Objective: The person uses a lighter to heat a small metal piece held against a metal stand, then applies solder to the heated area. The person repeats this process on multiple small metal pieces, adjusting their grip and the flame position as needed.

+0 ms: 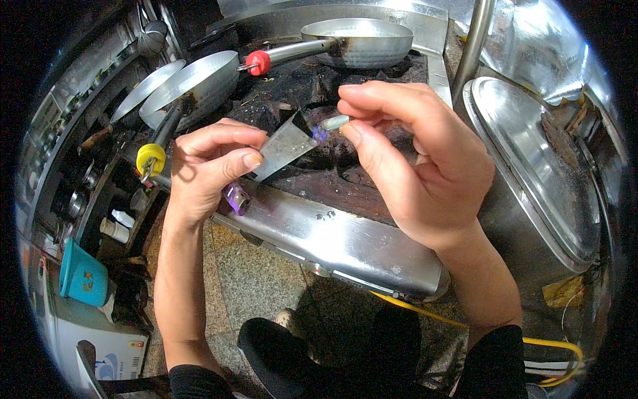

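Note:
Over the blackened stove top, my left hand is closed, with thumb and fingers pinching a flat grey metal-looking plate. Below that palm sticks out a shiny purple piece; the fingers hide the rest of it. My right hand pinches a small pale cylinder between thumb and fingertips. Its bluish-purple tip is close to the plate's right edge; whether they touch, I cannot tell.
A pan with a red-ended handle sits at the back; another pan with a yellow-ended handle stands left. To the right is a large lidded steel container. The stove's steel front edge lies below my hands. A yellow hose runs along the floor.

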